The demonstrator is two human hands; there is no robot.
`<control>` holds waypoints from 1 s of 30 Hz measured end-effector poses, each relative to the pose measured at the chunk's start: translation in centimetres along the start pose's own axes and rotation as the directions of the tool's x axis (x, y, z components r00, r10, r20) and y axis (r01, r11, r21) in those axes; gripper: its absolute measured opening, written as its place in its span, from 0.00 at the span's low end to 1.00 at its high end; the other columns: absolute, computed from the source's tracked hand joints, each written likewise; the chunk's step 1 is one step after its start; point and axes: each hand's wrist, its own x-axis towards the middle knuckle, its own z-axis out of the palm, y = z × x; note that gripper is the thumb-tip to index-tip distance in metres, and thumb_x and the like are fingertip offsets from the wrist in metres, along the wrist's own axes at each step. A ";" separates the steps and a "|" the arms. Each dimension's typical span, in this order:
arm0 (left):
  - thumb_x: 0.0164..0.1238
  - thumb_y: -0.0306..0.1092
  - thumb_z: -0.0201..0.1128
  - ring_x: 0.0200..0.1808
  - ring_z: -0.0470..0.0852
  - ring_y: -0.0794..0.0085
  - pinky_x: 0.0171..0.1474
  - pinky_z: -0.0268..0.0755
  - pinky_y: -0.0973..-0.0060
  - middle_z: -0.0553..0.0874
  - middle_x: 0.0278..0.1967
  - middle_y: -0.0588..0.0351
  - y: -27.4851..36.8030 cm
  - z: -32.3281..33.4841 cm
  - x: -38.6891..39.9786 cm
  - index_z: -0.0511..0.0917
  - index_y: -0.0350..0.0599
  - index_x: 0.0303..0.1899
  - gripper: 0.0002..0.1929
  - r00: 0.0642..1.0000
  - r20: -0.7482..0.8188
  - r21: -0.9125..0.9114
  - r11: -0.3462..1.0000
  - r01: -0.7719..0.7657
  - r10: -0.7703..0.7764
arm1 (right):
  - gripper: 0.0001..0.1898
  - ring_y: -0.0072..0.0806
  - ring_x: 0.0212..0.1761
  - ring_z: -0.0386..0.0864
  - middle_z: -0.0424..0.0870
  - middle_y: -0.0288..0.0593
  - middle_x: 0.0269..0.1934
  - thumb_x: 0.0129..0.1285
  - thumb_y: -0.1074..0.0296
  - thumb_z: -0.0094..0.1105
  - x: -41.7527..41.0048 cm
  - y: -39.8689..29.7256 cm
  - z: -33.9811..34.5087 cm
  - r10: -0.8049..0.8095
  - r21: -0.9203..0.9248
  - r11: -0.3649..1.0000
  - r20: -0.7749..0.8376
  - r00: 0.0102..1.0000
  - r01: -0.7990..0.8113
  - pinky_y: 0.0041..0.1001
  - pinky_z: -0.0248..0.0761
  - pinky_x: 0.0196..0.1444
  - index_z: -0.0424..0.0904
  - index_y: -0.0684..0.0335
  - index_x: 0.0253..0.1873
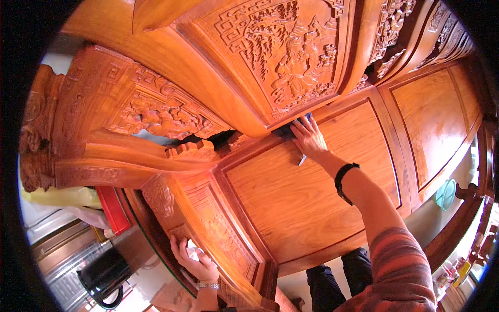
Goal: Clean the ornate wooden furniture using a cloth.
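Note:
My right hand (310,137) presses a dark cloth (286,130) against the back edge of a carved wooden bench's seat panel (312,179), where the carved backrest (304,58) meets the seat. A pale strip shows below the palm. On the left, my left hand (195,259) is at the outer side of the bench's armrest (206,230), with a crumpled white tissue or cloth (193,249) in its fingers. The fingers of my right hand partly hide the dark cloth.
Left of the armrest are a glass-topped surface (144,249), a black kettle or jug (105,273) and a red box (113,210). A carved side panel (163,113) rises at upper left. A turquoise basin (445,195) is on the floor at right, near a dark wooden table (452,230).

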 end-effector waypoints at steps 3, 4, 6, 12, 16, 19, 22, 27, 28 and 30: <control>0.69 0.42 0.45 0.67 0.62 0.46 0.67 0.55 0.54 0.61 0.67 0.37 0.0 0.2 0.1 0.67 0.35 0.58 0.23 1.000 -0.006 0.007 1.000 0.007 -0.007 | 0.28 0.45 0.70 0.60 0.67 0.45 0.65 0.58 0.63 0.61 -2.1 -0.9 1.6 -0.062 -0.026 0.998 -0.109 0.992 0.060 0.46 0.53 0.71 0.69 0.63 0.63; 0.66 0.40 0.46 0.66 0.63 0.45 0.66 0.57 0.55 0.61 0.67 0.37 -0.1 0.3 0.1 0.67 0.35 0.57 0.22 1.000 -0.009 0.016 1.000 0.001 -0.001 | 0.28 0.45 0.70 0.60 0.67 0.45 0.65 0.58 0.63 0.61 -1.8 -0.8 1.8 -0.061 -0.026 0.998 -0.109 0.992 0.058 0.46 0.53 0.71 0.69 0.63 0.63; 0.67 0.40 0.45 0.66 0.63 0.45 0.66 0.57 0.54 0.61 0.67 0.37 -0.1 0.5 0.0 0.67 0.35 0.57 0.22 1.000 -0.007 0.001 1.000 0.012 -0.012 | 0.29 0.44 0.70 0.60 0.67 0.46 0.65 0.57 0.63 0.61 -1.1 0.3 1.8 0.045 0.036 0.999 -0.140 0.989 -0.040 0.45 0.52 0.71 0.68 0.65 0.63; 0.68 0.39 0.45 0.67 0.62 0.45 0.67 0.57 0.54 0.61 0.67 0.37 -0.3 0.1 -0.2 0.67 0.35 0.57 0.21 1.000 -0.003 0.018 1.000 0.023 -0.023 | 0.28 0.44 0.71 0.59 0.65 0.48 0.66 0.63 0.58 0.56 -0.4 4.9 -0.4 0.250 -0.092 0.960 -0.152 0.956 -0.265 0.43 0.52 0.71 0.66 0.66 0.64; 0.69 0.40 0.45 0.67 0.62 0.45 0.67 0.56 0.54 0.61 0.67 0.36 -0.5 0.5 -0.1 0.67 0.35 0.57 0.22 1.000 -0.007 -0.002 1.000 0.002 -0.002 | 0.31 0.47 0.72 0.55 0.62 0.52 0.68 0.62 0.57 0.55 0.5 3.1 1.1 0.421 -0.138 0.887 -0.155 0.894 -0.441 0.47 0.48 0.71 0.62 0.68 0.66; 0.72 0.45 0.44 0.68 0.61 0.46 0.69 0.53 0.54 0.60 0.68 0.36 -0.6 0.4 -0.3 0.66 0.34 0.59 0.24 1.000 0.002 -0.023 0.999 0.028 -0.028 | 0.32 0.48 0.72 0.53 0.63 0.54 0.66 0.61 0.55 0.54 1.6 1.6 0.8 0.434 -0.087 0.889 -0.147 0.889 -0.449 0.49 0.46 0.71 0.62 0.70 0.65; 0.72 0.45 0.44 0.67 0.61 0.46 0.69 0.53 0.54 0.61 0.67 0.36 -0.1 0.1 -0.1 0.66 0.34 0.58 0.24 1.000 0.006 0.019 1.000 0.009 -0.009 | 0.32 0.48 0.73 0.51 0.60 0.50 0.68 0.59 0.54 0.54 1.7 0.7 1.0 0.322 -0.185 0.932 0.033 0.946 -0.311 0.49 0.41 0.73 0.65 0.66 0.66; 0.70 0.44 0.44 0.66 0.63 0.44 0.67 0.56 0.53 0.62 0.66 0.36 -0.3 0.3 0.0 0.67 0.35 0.56 0.23 1.000 -0.018 0.019 1.000 -0.008 0.008 | 0.26 0.42 0.73 0.53 0.62 0.43 0.70 0.65 0.55 0.47 0.4 -4.6 3.3 -0.062 -0.208 0.975 0.086 0.994 0.079 0.46 0.45 0.72 0.69 0.61 0.65; 0.70 0.45 0.44 0.66 0.63 0.44 0.67 0.56 0.53 0.62 0.66 0.36 -0.4 0.3 0.0 0.67 0.35 0.56 0.23 1.000 -0.017 0.015 1.000 -0.006 0.006 | 0.26 0.41 0.73 0.53 0.61 0.43 0.70 0.64 0.55 0.48 0.1 -4.3 3.7 -0.085 -0.168 0.982 0.038 0.996 0.090 0.46 0.46 0.72 0.68 0.61 0.65; 0.70 0.45 0.44 0.66 0.63 0.44 0.67 0.56 0.53 0.62 0.67 0.36 -0.4 0.3 -0.1 0.67 0.35 0.56 0.23 1.000 -0.005 0.017 1.000 0.005 -0.005 | 0.26 0.40 0.73 0.54 0.62 0.43 0.70 0.64 0.57 0.49 -0.2 -2.5 2.6 -0.120 -0.101 0.987 0.052 0.991 0.125 0.45 0.46 0.72 0.68 0.62 0.65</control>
